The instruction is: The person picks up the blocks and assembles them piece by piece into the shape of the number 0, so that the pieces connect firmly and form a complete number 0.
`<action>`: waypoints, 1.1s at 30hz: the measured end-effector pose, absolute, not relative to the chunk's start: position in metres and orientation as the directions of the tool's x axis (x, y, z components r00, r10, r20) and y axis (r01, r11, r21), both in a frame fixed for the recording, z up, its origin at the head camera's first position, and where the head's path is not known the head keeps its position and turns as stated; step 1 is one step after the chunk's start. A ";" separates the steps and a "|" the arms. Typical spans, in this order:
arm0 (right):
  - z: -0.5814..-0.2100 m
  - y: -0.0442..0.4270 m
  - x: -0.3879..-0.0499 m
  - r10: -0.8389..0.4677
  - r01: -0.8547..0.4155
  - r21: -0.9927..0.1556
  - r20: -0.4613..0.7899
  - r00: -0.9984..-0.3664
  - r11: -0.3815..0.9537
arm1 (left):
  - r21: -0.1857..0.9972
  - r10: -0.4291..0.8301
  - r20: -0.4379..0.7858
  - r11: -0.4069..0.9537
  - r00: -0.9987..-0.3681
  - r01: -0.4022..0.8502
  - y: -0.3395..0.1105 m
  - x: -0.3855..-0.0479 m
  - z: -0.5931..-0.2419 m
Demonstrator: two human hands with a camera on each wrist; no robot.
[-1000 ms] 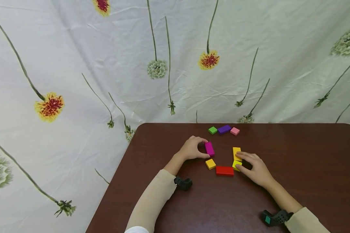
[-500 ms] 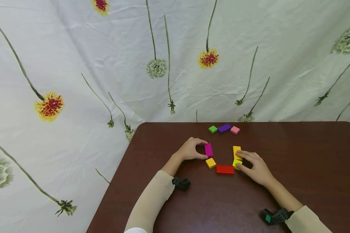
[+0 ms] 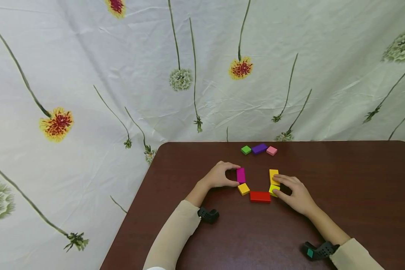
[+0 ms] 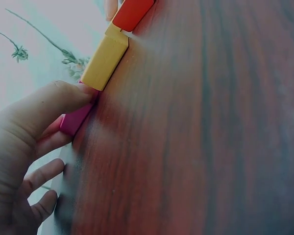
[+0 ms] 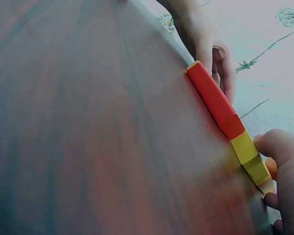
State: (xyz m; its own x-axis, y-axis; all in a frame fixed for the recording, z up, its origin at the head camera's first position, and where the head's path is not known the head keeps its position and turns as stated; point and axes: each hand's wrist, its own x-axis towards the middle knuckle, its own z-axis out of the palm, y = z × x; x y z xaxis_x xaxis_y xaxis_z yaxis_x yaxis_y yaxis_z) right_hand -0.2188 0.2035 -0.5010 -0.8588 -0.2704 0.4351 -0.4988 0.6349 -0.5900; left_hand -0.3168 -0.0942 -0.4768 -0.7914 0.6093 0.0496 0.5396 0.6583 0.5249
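In the head view my left hand [image 3: 219, 176] pinches a magenta block [image 3: 240, 175] end to end between thumb and fingers. Its near end is close against a small orange-yellow block [image 3: 243, 189]; in the left wrist view my thumb partly covers the magenta block [image 4: 76, 120] beside that block [image 4: 104, 62]. My right hand [image 3: 297, 195] holds two blocks standing end to end: fingertips on a longer yellow block [image 3: 273, 176], thumb on a small bright yellow block [image 3: 274, 190]. Between the two sides lies a red block [image 3: 260, 197], which meets the bright yellow block [image 5: 247, 152] in the right wrist view.
Farther back on the brown table [image 3: 341, 180] lie a green block [image 3: 246, 150], a purple block [image 3: 259, 149] and a pink block [image 3: 271, 150] in a row. Behind the table hangs a white flowered cloth [image 3: 209, 93]. Each wrist wears a black band [image 3: 208, 215].
The magenta block has turned from a slant to nearly straight and shifted slightly left and nearer, toward the orange-yellow block. My left hand has moved with it. The right hand stays in place.
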 end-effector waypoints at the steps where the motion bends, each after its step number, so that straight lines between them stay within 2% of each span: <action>1: -0.501 0.203 -0.219 -0.271 -0.499 -0.590 0.435 -0.859 0.635 | 0.527 0.608 0.047 0.659 -0.792 0.537 -0.094 -0.316 -0.477; 21: -0.502 0.204 -0.219 -0.270 -0.501 -0.585 0.439 -0.857 0.638 | 0.541 0.609 0.047 0.651 -0.792 0.533 -0.094 -0.315 -0.476; 28: -0.501 0.204 -0.219 -0.274 -0.503 -0.591 0.437 -0.856 0.630 | 0.611 0.617 0.031 0.610 -0.786 0.504 -0.104 -0.317 -0.474; 33: -0.502 0.205 -0.220 -0.272 -0.503 -0.593 0.438 -0.857 0.629 | 0.633 0.607 0.118 0.564 -0.786 0.531 -0.105 -0.308 -0.472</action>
